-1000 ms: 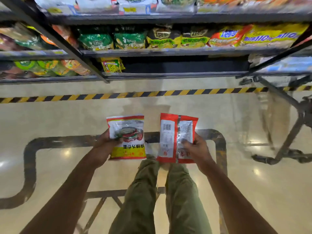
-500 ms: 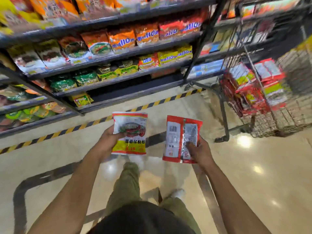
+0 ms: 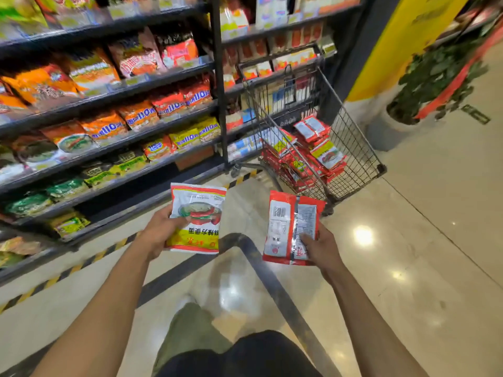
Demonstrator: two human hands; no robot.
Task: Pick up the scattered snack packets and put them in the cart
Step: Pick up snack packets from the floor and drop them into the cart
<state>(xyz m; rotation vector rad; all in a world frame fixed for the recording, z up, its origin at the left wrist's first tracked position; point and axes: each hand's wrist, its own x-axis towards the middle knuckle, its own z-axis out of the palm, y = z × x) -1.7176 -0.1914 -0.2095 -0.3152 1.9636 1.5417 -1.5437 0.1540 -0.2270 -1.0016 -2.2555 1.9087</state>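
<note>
Cart (image 3: 356, 148) has come closer (part-filled); left hand (image 3: 160, 232) grips yellow packet (image 3: 198, 221); right hand (image 3: 322, 248) grips red packet (image 3: 288, 227); deposit judged imminent.

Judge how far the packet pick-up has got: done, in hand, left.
Done: a heap of red packets lies in the wire cart. In hand: the left hand grips a yellow-and-white packet, the right hand a red packet, barcode side up. Left: both must go into the cart ahead.
</note>
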